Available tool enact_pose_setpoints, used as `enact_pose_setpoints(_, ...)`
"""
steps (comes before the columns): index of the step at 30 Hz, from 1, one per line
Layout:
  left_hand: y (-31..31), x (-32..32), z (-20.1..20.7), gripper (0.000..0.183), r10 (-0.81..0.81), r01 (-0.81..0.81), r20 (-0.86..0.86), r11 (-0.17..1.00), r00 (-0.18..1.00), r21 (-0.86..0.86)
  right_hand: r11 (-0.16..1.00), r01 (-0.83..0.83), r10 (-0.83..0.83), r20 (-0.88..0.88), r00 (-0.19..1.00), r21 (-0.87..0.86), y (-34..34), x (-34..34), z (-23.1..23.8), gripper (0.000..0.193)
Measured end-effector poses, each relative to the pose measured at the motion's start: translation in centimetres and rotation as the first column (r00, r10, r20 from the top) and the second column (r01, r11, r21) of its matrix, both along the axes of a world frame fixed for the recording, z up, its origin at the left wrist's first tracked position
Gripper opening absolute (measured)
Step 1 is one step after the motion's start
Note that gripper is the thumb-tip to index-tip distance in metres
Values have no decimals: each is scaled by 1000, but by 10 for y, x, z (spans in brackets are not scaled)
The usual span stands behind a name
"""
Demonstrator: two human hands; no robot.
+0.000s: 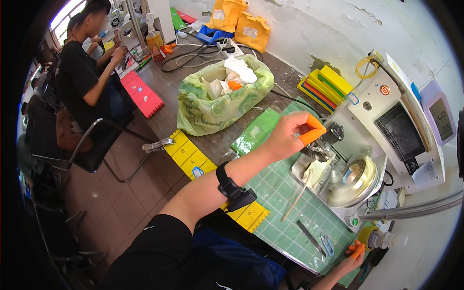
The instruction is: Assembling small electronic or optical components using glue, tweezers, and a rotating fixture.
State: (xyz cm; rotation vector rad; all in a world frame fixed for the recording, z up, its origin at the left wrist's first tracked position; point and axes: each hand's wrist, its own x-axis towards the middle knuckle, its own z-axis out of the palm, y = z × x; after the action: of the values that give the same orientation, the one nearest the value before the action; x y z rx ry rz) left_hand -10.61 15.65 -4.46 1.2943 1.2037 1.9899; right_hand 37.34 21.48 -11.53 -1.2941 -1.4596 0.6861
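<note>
My left hand point(286, 137) is raised beside the black motor-like part point(333, 132) of a white bench machine point(358, 104). Orange finger cots cover its thumb and a finger, whose tips come together in a pinch; anything between them is too small to make out. A black band with a small box point(234, 191) wraps that forearm. At the lower right, my right hand point(352, 261) also wears orange cots. Its fingers are curled together close to a yellow tape roll point(368, 238), and what they hold, if anything, is hidden. Under the machine's head lies a whitish pad with a thin wooden stick point(296, 203).
A shiny round metal bowl point(355, 181) sits on the machine. Tweezers point(311, 238) and a blue clip-like tool point(327, 244) lie on the green cutting mat point(275, 227). A green bag-lined bin point(212, 113) stands beyond my arm. Yellow strips point(188, 153) edge the table; a person point(92, 67) sits left.
</note>
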Motion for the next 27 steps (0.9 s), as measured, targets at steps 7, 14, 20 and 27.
enact_pose_setpoints(7, 3, 5, 1, 7, 12, -13, 26, 999, 1000, 38, 1000, -9, 9, 4, 1000, 17, 9, 15, -10, 35)
enact_pose_setpoints(14, 3, 3, -1, 7, 53, -53, 6, 996, 999, 68, 999, -13, 13, 5, 1000, 29, 12, 16, -14, 34)
enact_pose_setpoints(20, 1, 3, 1, 7, -12, 12, 16, 1000, 1000, 0, 999, -29, 30, -28, 999, 32, 17, 28, -23, 32)
enact_pose_setpoints(27, 0, 3, 1, 7, 9, -9, 2, 1000, 1000, 9, 999, -28, 28, 1, 1000, -19, 18, 30, -22, 32)
